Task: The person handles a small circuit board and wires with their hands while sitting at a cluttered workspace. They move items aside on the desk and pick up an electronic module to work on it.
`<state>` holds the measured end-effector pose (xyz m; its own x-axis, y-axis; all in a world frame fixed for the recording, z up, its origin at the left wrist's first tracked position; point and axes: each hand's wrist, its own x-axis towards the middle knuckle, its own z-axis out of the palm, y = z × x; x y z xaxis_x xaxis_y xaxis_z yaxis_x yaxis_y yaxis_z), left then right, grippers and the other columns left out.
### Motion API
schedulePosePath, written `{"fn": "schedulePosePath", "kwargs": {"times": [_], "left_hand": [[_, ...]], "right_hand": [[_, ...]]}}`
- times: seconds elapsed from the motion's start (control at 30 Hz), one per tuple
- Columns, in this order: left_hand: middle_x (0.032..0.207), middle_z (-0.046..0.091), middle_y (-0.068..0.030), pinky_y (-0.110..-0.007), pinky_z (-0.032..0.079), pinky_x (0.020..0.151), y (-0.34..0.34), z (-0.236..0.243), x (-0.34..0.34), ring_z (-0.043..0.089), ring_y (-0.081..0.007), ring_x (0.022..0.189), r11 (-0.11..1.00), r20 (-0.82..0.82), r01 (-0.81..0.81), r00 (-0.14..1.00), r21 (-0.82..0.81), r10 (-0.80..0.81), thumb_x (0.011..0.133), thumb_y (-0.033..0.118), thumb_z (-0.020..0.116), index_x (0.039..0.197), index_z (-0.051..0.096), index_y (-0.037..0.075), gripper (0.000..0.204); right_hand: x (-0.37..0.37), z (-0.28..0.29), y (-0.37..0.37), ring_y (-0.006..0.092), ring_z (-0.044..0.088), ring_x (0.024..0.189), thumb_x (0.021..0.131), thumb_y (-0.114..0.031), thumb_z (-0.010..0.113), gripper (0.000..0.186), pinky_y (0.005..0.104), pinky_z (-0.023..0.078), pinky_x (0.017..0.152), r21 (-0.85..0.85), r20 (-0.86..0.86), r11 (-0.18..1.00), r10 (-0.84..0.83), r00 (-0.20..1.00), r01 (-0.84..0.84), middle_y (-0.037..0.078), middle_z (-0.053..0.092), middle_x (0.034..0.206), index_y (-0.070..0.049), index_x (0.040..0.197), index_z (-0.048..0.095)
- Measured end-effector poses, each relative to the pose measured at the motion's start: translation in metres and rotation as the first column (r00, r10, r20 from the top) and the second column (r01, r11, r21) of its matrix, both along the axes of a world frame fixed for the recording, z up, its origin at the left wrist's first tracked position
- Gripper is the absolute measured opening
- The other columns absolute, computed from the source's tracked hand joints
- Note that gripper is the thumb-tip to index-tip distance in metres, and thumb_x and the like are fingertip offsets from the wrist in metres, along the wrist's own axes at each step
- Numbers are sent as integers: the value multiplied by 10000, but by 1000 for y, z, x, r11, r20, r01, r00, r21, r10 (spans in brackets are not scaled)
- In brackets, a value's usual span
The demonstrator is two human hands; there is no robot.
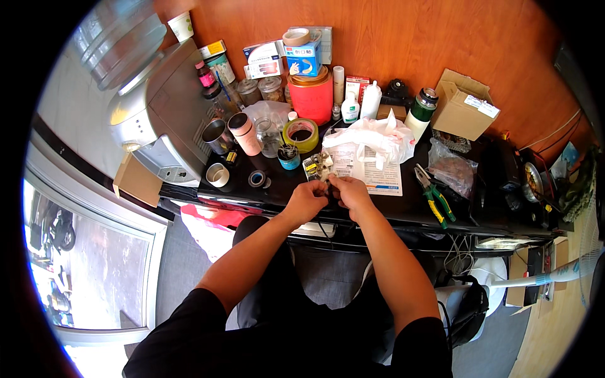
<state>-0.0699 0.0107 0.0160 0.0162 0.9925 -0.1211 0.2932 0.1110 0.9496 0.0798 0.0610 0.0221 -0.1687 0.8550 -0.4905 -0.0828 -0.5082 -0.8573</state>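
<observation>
Currently | left hand (307, 200): fingertips drawn together, any pinched item too small to tell | yellow-and-black block with pale pieces (316, 166): on black desk (265, 195), just beyond both hands' fingertips, slightly left of their meeting point, left hand seemingly nearer, long axis unclear | right hand (350, 194): fingertips together beside the left's, contents hidden

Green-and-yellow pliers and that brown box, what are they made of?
The green-and-yellow-handled pliers: probably metal at the greyish head; bright, smooth-looking grips could be plastic or rubber. The brown box: likely cardboard, matte tan with flat sides.
</observation>
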Motion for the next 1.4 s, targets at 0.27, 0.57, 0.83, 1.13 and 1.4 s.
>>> {"fn": "schedulePosePath", "kwargs": {"times": [0.27,0.57,0.83,1.13,1.4], "left_hand": [[739,658,-84,-322,500,720,-4,3,14,644,-212,735,947,-356,-26,923,320,145,730,47,725,882,633,21,179],[685,636,-40,-410,442,856,-16,13,22,640,-259,714,756,-522,96,779,647,348,733,92,736,892,628,101,192],[709,668,-70,-417,433,841,-12,4,21,648,-269,705,790,-413,-29,840,613,351,766,93,692,835,659,86,77],[686,663,-94,-307,488,586,-8,4,20,636,-155,623,852,-207,-170,930,495,305,801,71,701,871,682,-1,102],[724,690,-48,-272,466,599,-2,-5,13,583,-92,633,916,-68,-328,934,231,351,835,118,722,868,694,-23,148]], "right_hand": [[4,-18,8,122,464,489,863,-294,746,309,294,320,427,98,123,994,35,992,-47,26,571,644,-47,724,623],[4,-4,4,127,501,507,883,-305,729,322,285,327,420,-77,-52,996,34,998,-38,4,526,622,-97,690,576],[9,-12,9,101,449,501,883,-322,732,274,252,292,432,-130,-90,988,71,993,-82,-25,532,652,-116,763,598],[13,-8,9,78,419,486,875,-316,740,270,246,273,408,-191,-124,976,80,989,-103,-30,516,651,-114,765,598],[1,-16,2,74,415,489,924,-280,700,268,253,286,415,-85,-104,996,-2,995,-6,-22,527,656,-78,773,609]]}}
